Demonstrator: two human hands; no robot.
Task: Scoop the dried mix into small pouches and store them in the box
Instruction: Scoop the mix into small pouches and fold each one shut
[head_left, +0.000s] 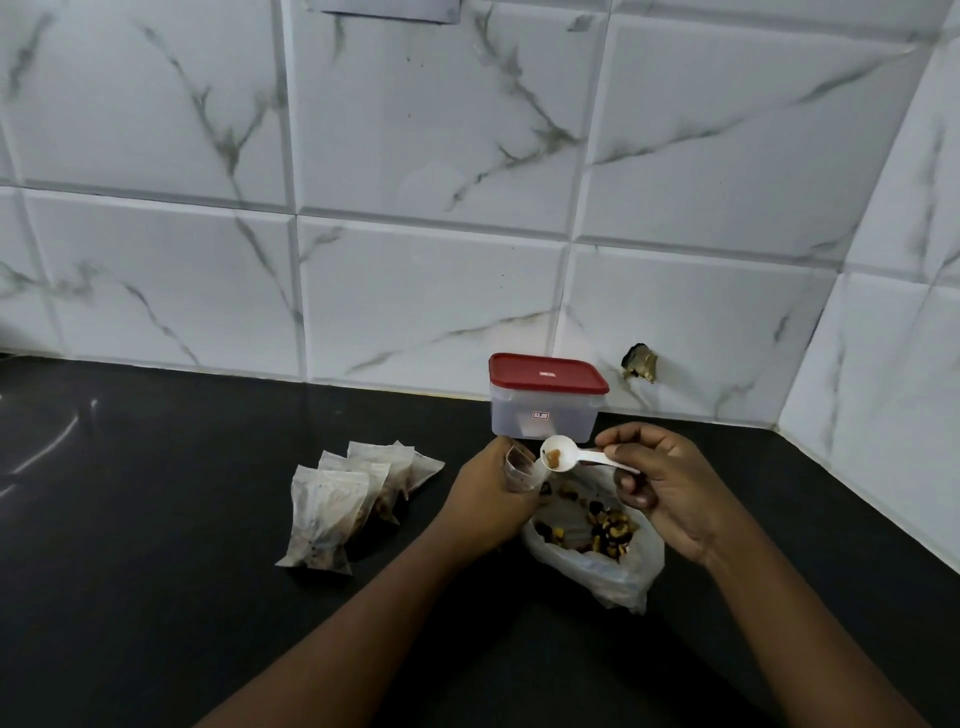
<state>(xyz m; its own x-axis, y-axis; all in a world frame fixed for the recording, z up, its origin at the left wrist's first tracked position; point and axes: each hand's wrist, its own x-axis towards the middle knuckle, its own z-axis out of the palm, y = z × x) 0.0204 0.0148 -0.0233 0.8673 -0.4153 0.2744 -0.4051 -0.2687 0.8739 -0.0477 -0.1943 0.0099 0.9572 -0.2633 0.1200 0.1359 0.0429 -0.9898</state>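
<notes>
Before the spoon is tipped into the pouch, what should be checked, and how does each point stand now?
1. Spoon loaded: ok, a few pieces of mix sit in its bowl.
2. Right hand pinches the spoon handle: ok.
3. Left hand holds the pouch, mouth open toward the spoon: ok.
4. Spoon bowl close to the pouch mouth: ok, right beside it.
5. Bag lies open below to catch spills: ok.
6. Box ready to take pouches: not ok, lid on.
</notes>
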